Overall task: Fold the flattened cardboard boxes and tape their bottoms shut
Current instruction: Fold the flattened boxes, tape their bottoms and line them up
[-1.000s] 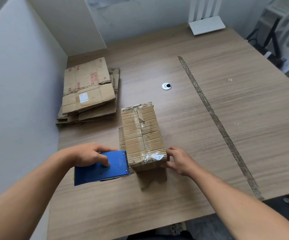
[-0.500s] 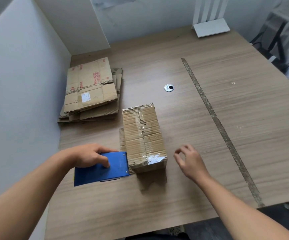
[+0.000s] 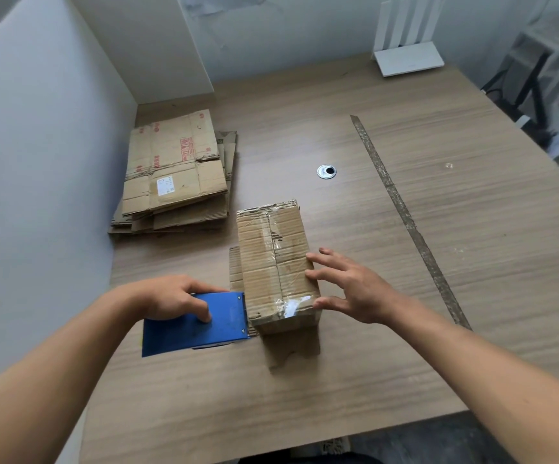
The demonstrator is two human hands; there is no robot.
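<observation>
- The box (image 3: 273, 262) stands on the table (image 3: 455, 262) right in front of you, taped bottom up. Its long axis runs straight away from you. The clear tape (image 3: 271, 242) follows that axis along the middle seam and folds over the near end.
- The box lies between your hands, with the dispenser (image 3: 204, 329) on its left and your free hand on its right. Your right hand (image 3: 348, 289) is nearer the top face, so I judge that pressing, turning or lifting the box falls to it.
- Your right hand is released, palm down, fingers (image 3: 325, 262) straight and spread. They reach the right top edge about midway along the box, and the thumb sits at the near right corner. I cannot tell whether they press the cardboard or only hover at it.
- Your left hand (image 3: 174, 296) grasps the blue dispenser, fingers curled over its top plate, with the forearm coming in from the near left. The dispenser sits low by the table, its front end against the box's near left corner.
- The seam looks covered from end to end, so this box seems to need little more than a smoothing pass.
- The stack (image 3: 174, 175) of flat boxes lies well apart at the far left, beside the wall. It is on your left hand's side, but that hand is occupied.
</observation>
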